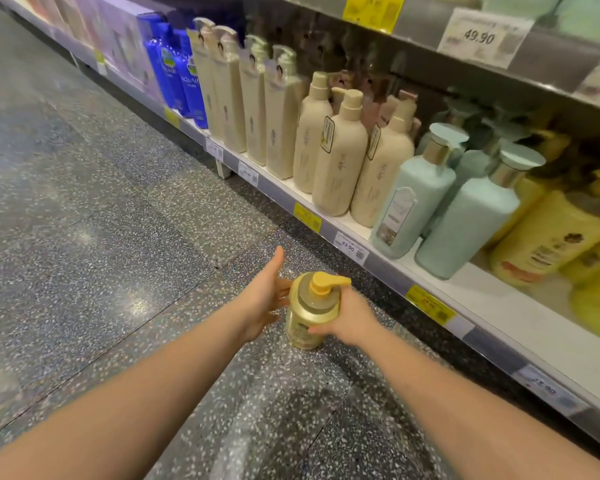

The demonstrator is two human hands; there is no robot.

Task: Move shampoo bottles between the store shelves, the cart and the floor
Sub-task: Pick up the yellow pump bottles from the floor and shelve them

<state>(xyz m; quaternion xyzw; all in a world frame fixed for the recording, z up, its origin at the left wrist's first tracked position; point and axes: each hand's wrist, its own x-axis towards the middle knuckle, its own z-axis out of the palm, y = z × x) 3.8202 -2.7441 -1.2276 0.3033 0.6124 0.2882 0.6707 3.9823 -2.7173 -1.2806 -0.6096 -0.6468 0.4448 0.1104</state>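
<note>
Gold pump bottle (310, 310) sits low at my 12 o'clock, at or just above the speckled floor (101, 237); I can't tell if its base touches. My right hand (350, 315) wraps its shoulder, fingers curled round it. My left hand (264, 299) lies straight-fingered against its 9 o'clock side. At 2 o'clock the shelf (499, 299) has a bare patch beside the yellow bottles (548, 233). I judge one transfer midway; no cart shows.
</note>
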